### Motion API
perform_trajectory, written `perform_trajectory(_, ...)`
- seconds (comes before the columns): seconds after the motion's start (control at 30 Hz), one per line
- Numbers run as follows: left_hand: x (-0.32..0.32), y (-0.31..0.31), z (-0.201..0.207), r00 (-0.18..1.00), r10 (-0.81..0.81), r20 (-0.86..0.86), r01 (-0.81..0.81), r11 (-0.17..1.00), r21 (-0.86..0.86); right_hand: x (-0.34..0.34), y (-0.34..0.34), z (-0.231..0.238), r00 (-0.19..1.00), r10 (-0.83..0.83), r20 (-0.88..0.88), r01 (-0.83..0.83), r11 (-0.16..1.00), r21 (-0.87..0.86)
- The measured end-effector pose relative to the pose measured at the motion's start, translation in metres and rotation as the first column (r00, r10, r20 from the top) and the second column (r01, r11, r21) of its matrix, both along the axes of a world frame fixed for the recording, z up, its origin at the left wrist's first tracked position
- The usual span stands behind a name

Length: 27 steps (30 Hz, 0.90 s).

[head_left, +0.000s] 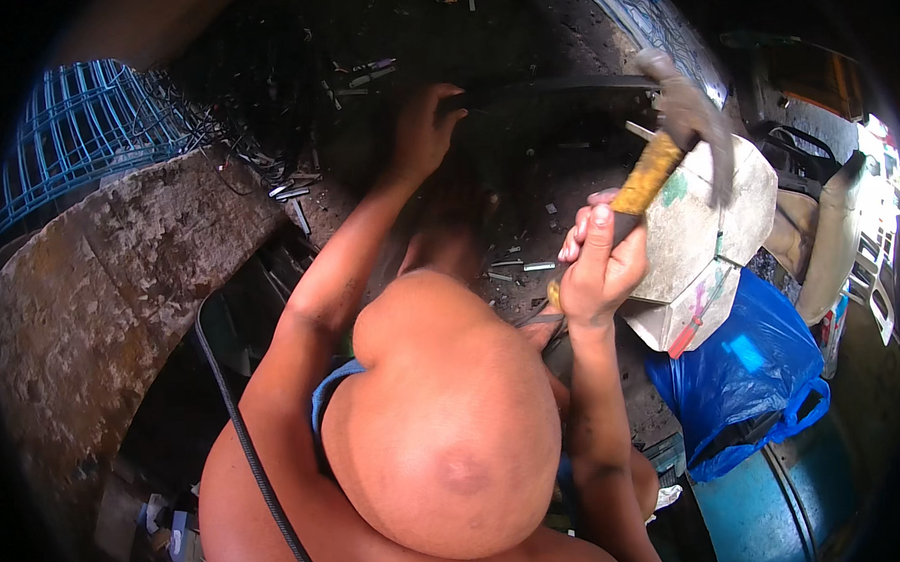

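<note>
My right hand (603, 266) is wrapped round the lower handle of a hammer (650, 175), raised at the right. Its handle has worn yellow wrapping, and its grey metal head is a little blurred. My left hand (430, 133), farther off, pinches the near end of a long dark flat bar (552, 85) between thumb and fingers. The bar stretches rightward, and its far end reaches up to the hammer head, which partly hides it. Whether the two touch, I cannot tell. Under the hammer stands a pale, many-sided block (744, 186).
A red-handled tool (686, 338) rests against the block's near side. Beside it sits a blue plastic bag (741, 370). A worn, curved slab (123, 282) and a blue wire basket (88, 135) stand at the left. Small metal offcuts (539, 266) litter the dark floor.
</note>
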<state>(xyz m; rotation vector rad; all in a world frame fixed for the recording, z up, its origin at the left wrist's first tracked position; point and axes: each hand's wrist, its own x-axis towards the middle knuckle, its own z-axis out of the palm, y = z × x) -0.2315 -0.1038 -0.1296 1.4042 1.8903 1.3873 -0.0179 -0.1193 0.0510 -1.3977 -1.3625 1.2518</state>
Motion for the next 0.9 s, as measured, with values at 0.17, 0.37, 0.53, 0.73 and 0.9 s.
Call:
perform_trajectory(0.17,0.005,-0.004,-0.002,0.999,-0.005,0.053,0.005,1.0,0.006,-0.016,0.019,-0.011,0.985,0.028,-0.168,-0.001,0.987,0.158)
perform_trajectory(0.37,0.005,-0.007,-0.004,0.999,-0.043,-0.016,0.043,0.999,-0.016,-0.011,0.032,-0.014,0.686,0.289,0.668,-0.203,0.957,-0.206)
perform_trajectory(0.53,0.017,-0.01,-0.004,0.997,-0.068,0.037,0.069,0.997,-0.038,-0.014,0.026,0.016,0.99,0.041,0.133,-0.039,0.999,-0.013)
perform_trajectory(0.73,-0.01,0.015,-0.02,0.942,0.121,0.312,-0.108,0.992,-0.057,-0.015,0.018,0.036,0.979,0.022,-0.205,-0.053,0.987,-0.151)
perform_trajectory(0.9,-0.036,0.019,-0.031,0.874,0.236,0.426,-0.125,0.954,-0.272,-0.006,-0.004,0.011,0.974,0.018,-0.225,-0.092,0.942,-0.322)
